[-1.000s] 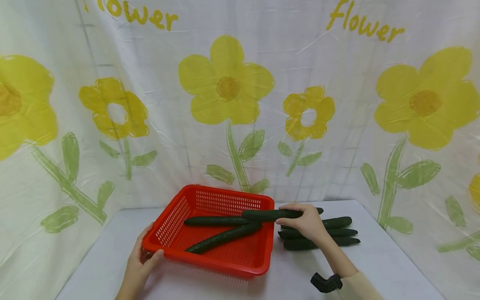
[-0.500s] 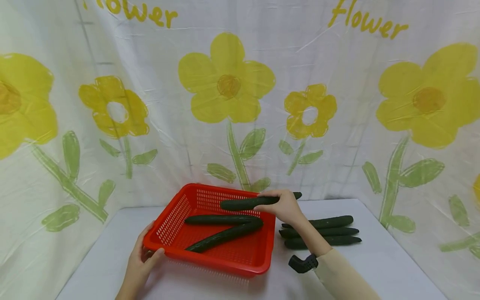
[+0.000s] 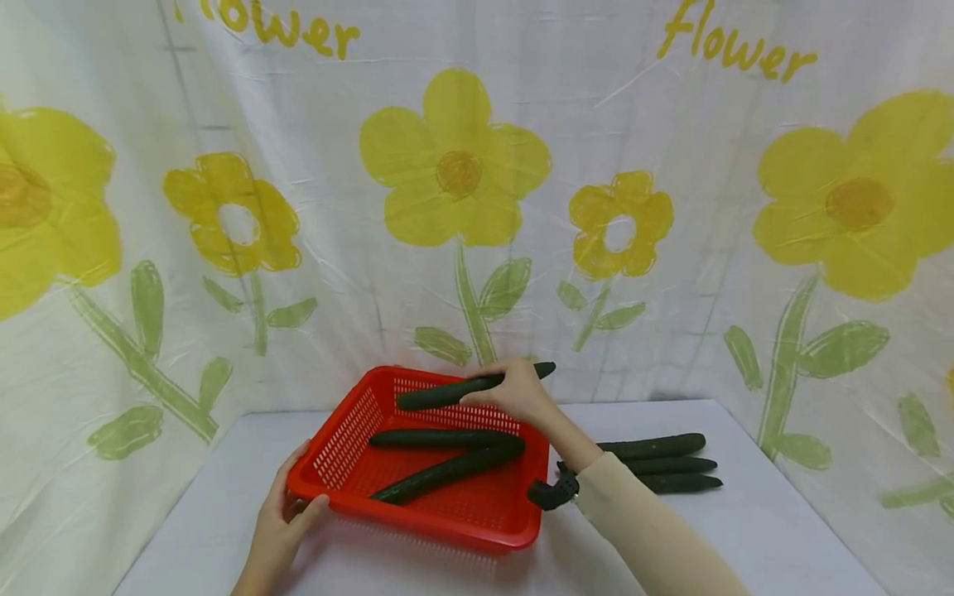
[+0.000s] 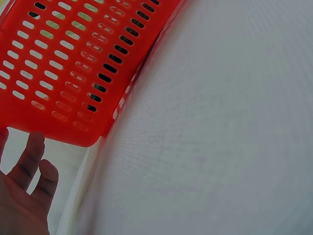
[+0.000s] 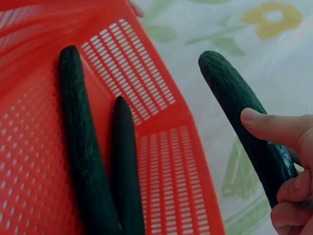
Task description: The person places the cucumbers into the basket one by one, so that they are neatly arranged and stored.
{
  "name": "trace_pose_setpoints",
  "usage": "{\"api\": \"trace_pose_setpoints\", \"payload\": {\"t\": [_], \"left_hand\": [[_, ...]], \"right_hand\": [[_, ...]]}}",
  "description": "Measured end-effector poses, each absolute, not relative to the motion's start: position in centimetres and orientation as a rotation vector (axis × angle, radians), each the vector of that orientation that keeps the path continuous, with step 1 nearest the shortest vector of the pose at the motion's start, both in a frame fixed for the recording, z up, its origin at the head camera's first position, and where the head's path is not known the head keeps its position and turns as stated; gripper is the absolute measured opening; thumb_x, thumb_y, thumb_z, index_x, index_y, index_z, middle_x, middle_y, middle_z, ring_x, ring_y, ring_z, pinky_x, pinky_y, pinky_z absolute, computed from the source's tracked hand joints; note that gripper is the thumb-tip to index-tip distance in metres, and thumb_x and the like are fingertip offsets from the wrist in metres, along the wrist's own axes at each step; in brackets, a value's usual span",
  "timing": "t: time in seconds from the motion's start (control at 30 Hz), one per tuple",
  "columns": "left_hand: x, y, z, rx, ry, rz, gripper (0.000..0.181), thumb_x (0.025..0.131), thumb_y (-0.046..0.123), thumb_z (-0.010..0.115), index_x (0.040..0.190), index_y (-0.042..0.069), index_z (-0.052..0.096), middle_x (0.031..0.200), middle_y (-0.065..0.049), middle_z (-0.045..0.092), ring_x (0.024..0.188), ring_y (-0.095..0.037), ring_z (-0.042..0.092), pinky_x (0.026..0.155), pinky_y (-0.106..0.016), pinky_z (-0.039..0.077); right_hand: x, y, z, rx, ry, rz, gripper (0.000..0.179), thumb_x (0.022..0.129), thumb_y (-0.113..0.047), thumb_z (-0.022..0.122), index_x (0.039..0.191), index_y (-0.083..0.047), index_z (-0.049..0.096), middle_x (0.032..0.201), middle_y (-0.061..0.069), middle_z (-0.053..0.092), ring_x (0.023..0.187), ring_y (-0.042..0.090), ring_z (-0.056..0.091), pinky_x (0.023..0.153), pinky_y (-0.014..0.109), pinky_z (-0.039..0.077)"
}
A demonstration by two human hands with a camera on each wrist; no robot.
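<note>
My right hand [image 3: 517,393] grips a dark green cucumber [image 3: 428,398] by its middle, above the back part of a red plastic basket [image 3: 417,517]. In the right wrist view, the thumb lies along the held cucumber [image 5: 234,98] and the fingers curl round it. Two more cucumbers lie on the basket floor: one runs across [image 3: 436,437], the other lies slanted [image 3: 440,478], and they meet at the right end. My left hand [image 3: 277,530] holds the basket's front left corner, thumb at the rim and other fingers at its outer side.
Right of the basket, three cucumbers [image 3: 674,465] lie side by side on the white table [image 3: 768,530], partly behind my right forearm. A white curtain [image 3: 671,348] printed with yellow flowers hangs behind the table. A black wrist mount [image 3: 551,493] sits on the right wrist.
My right hand has carried its cucumber leftward and up, from over the basket's right rim to over its back part. The left hand and basket have stayed in place.
</note>
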State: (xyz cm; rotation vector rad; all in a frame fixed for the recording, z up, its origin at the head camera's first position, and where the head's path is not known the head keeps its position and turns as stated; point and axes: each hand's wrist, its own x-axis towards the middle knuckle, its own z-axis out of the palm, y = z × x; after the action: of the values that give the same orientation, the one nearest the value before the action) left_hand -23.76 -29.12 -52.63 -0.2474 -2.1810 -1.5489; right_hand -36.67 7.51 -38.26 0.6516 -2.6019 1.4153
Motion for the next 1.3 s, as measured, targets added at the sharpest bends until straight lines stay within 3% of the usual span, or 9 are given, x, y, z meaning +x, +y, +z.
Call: {"api": "trace_pose_setpoints", "payload": {"t": [0.2,0.53,0.77,0.97,1.3], "left_hand": [[-23.8,-29.0,-52.7,-0.248,-2.183,-1.558,0.078,0.098,-0.002,0.069,0.166,0.015,0.034,0.152,0.028,0.043,0.119,0.006,0.058,0.092,-0.009,0.050],[-23.7,-28.7,-52.7,-0.248,-2.175,-1.560,0.078,0.098,-0.001,0.070,0.166,0.013,0.034,0.148,0.024,0.046,0.116,0.008,0.057,0.090,-0.009,0.050],[-23.8,-28.5,-52.6,-0.249,-2.168,-1.570,0.078,0.097,-0.002,0.070,0.165,0.013,0.035,0.147,0.025,0.047,0.116,0.006,0.058,0.090,-0.009,0.050],[-23.7,-28.6,-52.5,-0.284,-2.137,-1.564,0.079,0.095,-0.006,0.070,0.165,0.012,0.037,0.150,0.024,0.048,0.117,0.005,0.060,0.090,-0.010,0.050],[-23.7,-29.0,-52.3,-0.290,-2.140,-1.578,0.079,0.096,-0.007,0.067,0.165,0.011,0.035,0.155,0.026,0.043,0.120,0.006,0.058,0.093,-0.008,0.049]], "right_hand": [[-38.0,5.1,-38.9,0.639,-2.585,1.407,0.031,0.077,-0.037,0.096,0.104,-0.026,0.087,0.100,-0.008,0.080,0.094,0.014,0.070,0.085,0.036,0.058],[-38.6,1.4,-40.9,0.524,-2.545,1.465,0.038,0.076,-0.034,0.098,0.108,-0.018,0.087,0.107,0.001,0.078,0.099,0.020,0.067,0.080,0.035,0.058],[-38.5,0.6,-42.4,0.447,-2.536,1.484,0.037,0.075,-0.036,0.099,0.106,-0.020,0.087,0.116,0.002,0.076,0.111,0.024,0.067,0.094,0.043,0.058],[-38.2,0.4,-43.0,0.450,-2.527,1.492,0.036,0.075,-0.032,0.099,0.106,-0.017,0.087,0.116,0.003,0.076,0.114,0.026,0.066,0.098,0.045,0.056],[-38.0,-1.0,-43.6,0.305,-2.638,1.403,0.039,0.074,-0.036,0.099,0.107,-0.018,0.087,0.112,0.000,0.079,0.107,0.025,0.069,0.088,0.037,0.060]]}}
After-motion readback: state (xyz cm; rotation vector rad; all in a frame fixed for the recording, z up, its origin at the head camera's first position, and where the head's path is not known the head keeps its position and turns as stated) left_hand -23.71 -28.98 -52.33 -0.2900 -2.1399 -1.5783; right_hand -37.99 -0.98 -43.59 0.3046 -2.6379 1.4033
